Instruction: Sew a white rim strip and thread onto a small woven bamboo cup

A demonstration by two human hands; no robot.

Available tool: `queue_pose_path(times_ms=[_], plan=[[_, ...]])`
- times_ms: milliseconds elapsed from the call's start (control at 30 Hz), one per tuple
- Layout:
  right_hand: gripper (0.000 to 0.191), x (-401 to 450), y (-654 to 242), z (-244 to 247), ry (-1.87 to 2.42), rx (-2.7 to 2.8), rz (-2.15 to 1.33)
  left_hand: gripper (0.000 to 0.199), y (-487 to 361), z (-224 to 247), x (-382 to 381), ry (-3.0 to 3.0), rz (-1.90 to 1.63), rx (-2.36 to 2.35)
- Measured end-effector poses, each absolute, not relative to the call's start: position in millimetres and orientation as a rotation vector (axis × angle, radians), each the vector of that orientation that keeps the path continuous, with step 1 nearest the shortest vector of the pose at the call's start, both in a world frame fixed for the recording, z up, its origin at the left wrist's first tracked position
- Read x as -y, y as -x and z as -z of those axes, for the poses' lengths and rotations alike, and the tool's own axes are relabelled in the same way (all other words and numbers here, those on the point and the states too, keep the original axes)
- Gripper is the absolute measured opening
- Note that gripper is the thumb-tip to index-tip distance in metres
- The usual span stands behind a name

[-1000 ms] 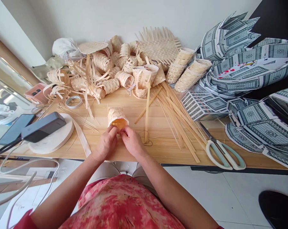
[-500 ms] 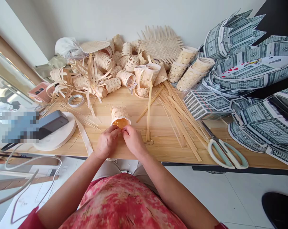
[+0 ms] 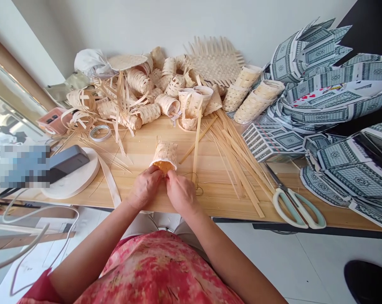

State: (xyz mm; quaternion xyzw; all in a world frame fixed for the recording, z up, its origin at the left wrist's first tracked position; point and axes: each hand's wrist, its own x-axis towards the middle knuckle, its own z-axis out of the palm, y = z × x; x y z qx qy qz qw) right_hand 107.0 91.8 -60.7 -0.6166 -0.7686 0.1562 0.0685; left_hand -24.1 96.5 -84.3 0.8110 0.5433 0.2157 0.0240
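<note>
A small woven wood-strip basket (image 3: 166, 151) lies on its side, its white-edged mouth turned toward me. My left hand (image 3: 145, 186) is closed, fingertips gripping the left side of the rim. At the rim's lower right, my right hand (image 3: 182, 192) is pinched closed close to the left fingertips. Whatever sits between the right fingertips is too small to make out. A thin dark thread (image 3: 199, 188) loops on the table just right of that hand.
Loose wooden strips (image 3: 238, 169) spread to the right, near large white-handled scissors (image 3: 300, 207). Several woven baskets (image 3: 140, 82) are heaped at the back. A tape roll (image 3: 100, 133) and a coil of pale strip (image 3: 72, 179) are left. Folded playing-card pieces (image 3: 358, 169) crowd the right.
The basket and both hands have shifted slightly right in view, and the basket's mouth is tilted a little differently. Both hands remain closed at the rim.
</note>
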Motion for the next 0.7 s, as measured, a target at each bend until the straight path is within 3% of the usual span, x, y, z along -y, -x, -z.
queue_pose_path(times_ms=[400,700], plan=[[0.021,-94.4,-109.1,67.1,1.885,2.367,-0.407,0.020,26.9,87.9,-101.9,-2.527,-0.719,-1.515],[0.024,-94.7,-109.0,65.8,1.894,2.357,-0.403,0.019,18.8,88.4,-101.4,-2.490,-0.762,-1.680]])
